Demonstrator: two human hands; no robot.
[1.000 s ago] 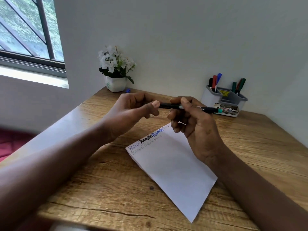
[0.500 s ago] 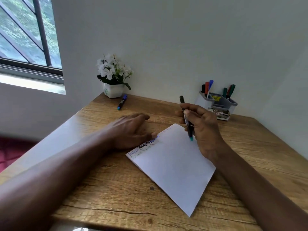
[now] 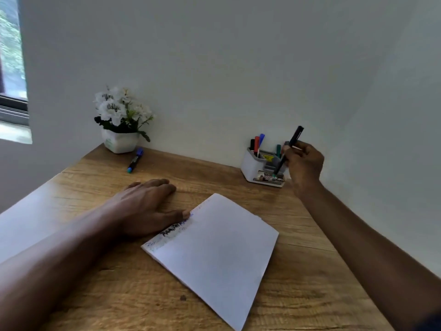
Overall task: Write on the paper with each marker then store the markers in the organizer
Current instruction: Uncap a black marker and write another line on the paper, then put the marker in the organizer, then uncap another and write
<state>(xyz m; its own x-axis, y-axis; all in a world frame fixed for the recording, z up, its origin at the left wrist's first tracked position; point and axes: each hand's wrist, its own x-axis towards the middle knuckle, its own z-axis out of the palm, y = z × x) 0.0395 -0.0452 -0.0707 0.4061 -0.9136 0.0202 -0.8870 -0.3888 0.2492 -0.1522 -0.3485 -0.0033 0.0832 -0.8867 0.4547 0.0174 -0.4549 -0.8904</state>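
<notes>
I moved right hand [image 3: 304, 163] from paper [image 3: 214, 247] to organizer [image 3: 253, 168], fingers closed on marker [image 3: 287, 151], writing done, storing next. Left hand [image 3: 145, 206] flat, empty, beside paper.

White paper [image 3: 214, 247] lies flat on the desk, a black marker [image 3: 290, 149] tilted over the grey organizer [image 3: 250, 167].

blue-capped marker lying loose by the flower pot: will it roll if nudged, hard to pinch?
The blue-capped marker looks round-barrelled and lies flat on bare wood, so a sideways nudge would probably roll it. It appears thin, stiff and light, likely an easy pinch. The flower pot stands close behind its cap, perhaps crowding fingers there.
</notes>
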